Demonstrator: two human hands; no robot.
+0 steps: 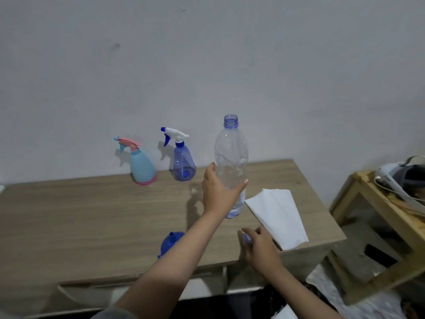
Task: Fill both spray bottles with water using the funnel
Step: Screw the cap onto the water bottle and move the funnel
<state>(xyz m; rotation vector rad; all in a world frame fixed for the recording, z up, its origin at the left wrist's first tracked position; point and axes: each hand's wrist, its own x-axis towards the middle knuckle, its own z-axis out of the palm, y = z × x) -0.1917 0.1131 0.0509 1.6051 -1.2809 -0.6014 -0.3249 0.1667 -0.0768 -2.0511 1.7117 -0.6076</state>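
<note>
A person's left hand (217,192) grips a clear plastic water bottle (231,157) around its lower body, thumb on the left side and fingers curled round the right. The bottle stands upright with its cap off and its blue-tinted threaded neck open at the top; only a little water shows near its base, which sits at or just above the wooden table (92,215).

The right hand (259,246) is nearer the camera, at the table's near right edge, its fingers curled around a small bluish object (247,238) that is probably the bottle's cap, though it is too blurred to be sure.

A blue funnel (171,242) lies on the table near the front edge, partly hidden behind the left forearm, its narrow spout pointing up and away.

Two spray bottles stand upright at the far side of the table, against the pale wall. The left one is a light blue spray bottle (142,166) with a pink trigger head and pink base. Just to its right, apart from it, is a translucent dark blue spray bottle (184,162) with a white and blue trigger head. Both have their heads on and nozzles pointing left.

A folded white paper towel (278,215) lies on the table's right side, just right of the water bottle, reaching toward the near right corner. Further right stands a light wooden stool (377,203) with items piled on it.
</note>
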